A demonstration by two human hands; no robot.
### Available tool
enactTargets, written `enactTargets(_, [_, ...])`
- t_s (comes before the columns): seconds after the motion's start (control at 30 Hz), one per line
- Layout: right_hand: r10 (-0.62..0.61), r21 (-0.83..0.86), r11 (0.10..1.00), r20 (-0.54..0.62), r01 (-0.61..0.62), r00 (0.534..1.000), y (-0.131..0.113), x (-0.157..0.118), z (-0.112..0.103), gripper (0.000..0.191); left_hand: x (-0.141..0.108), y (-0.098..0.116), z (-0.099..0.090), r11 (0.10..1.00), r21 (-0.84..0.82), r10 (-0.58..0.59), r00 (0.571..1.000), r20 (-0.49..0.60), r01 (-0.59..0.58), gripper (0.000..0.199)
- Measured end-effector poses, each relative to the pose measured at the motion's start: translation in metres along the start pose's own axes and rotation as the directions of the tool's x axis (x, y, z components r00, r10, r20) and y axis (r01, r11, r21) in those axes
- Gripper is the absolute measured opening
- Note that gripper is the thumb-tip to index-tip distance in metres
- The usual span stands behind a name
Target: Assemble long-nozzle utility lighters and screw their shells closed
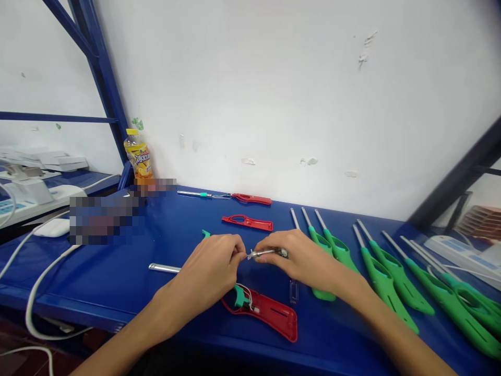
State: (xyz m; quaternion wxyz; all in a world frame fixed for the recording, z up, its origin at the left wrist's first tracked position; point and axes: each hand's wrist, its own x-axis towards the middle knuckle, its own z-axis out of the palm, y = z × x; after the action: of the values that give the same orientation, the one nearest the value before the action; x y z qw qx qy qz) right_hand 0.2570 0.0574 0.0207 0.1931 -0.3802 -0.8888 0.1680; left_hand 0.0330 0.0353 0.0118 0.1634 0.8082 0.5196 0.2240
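Observation:
My left hand is pinched at its fingertips, close to the small pale end of a part between my hands; what the fingers grip is too small to tell. In my right hand lies a small silver metal part, held between thumb and fingers and pointing left. Below the hands rests an open red lighter half-shell with a green trigger and white wire in it. A metal lighter tube sticks out from behind my left wrist. Near my right hand is a clear plastic piece, partly hidden.
Several green long-neck lighters lie along the right of the blue table. Towards the wall are a red half-shell and a red handle with wired tube. A drink bottle and white cables are at left.

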Motion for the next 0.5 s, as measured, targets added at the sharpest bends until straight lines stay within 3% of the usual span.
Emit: enactTargets(0.5, [0.001,0.077,0.997,-0.023,0.001,1.000,-0.0035,0.0003,-0.0020,0.022,-0.0030,0.0057,-0.0039,1.000,-0.031,0.001,1.000,-0.031,-0.002,0.025])
